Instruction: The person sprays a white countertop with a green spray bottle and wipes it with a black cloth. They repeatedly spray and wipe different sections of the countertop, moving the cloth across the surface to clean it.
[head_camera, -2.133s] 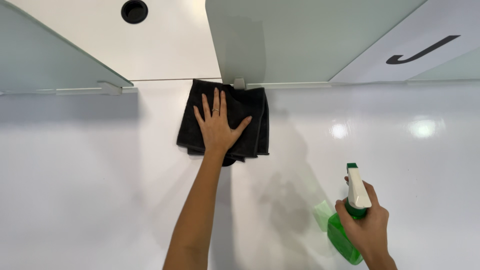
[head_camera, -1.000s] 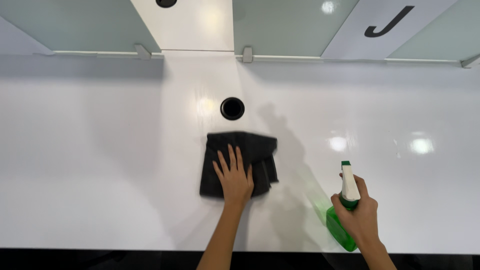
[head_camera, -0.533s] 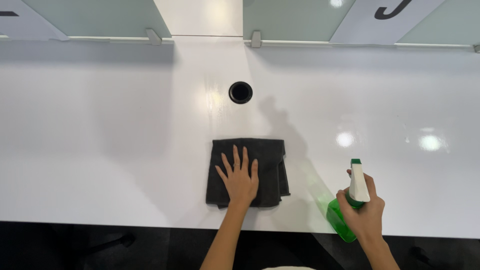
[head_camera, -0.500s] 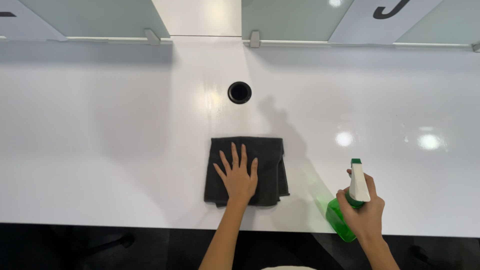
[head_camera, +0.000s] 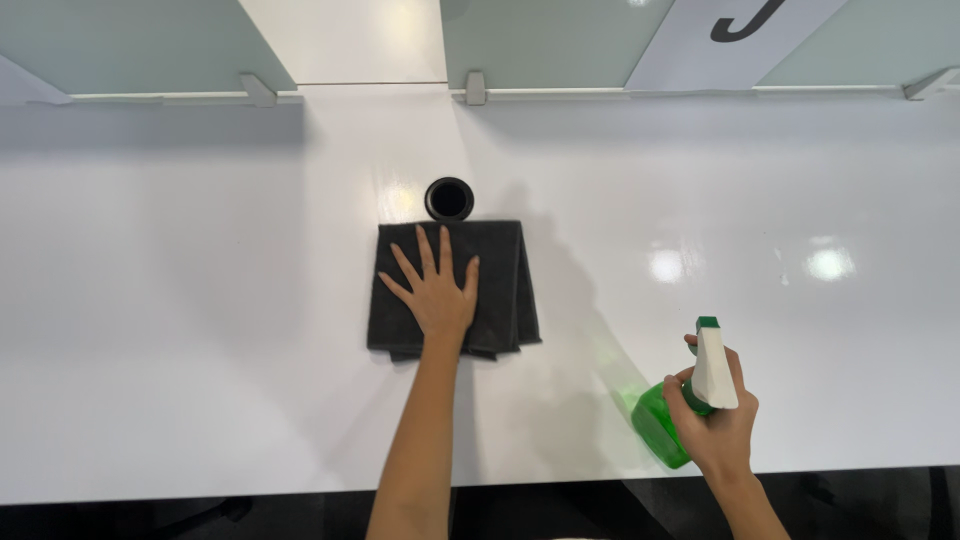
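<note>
My left hand (head_camera: 435, 290) lies flat with fingers spread on a folded black cloth (head_camera: 500, 285), pressing it onto the glossy white desk (head_camera: 200, 330). The cloth's far edge sits just below a round black cable hole (head_camera: 449, 198) in the desk. My right hand (head_camera: 715, 425) is wrapped around a green spray bottle (head_camera: 662, 425) with a white trigger head (head_camera: 713, 365), held above the desk's near right part, nozzle pointing away from me.
Frosted glass divider panels (head_camera: 545, 40) on small metal brackets (head_camera: 475, 88) run along the desk's far edge. The desk's near edge (head_camera: 250, 495) drops to a dark floor.
My left hand has slid the black cloth away from me, from near the front edge up to the cable hole. The spray bottle has stayed at the lower right.
</note>
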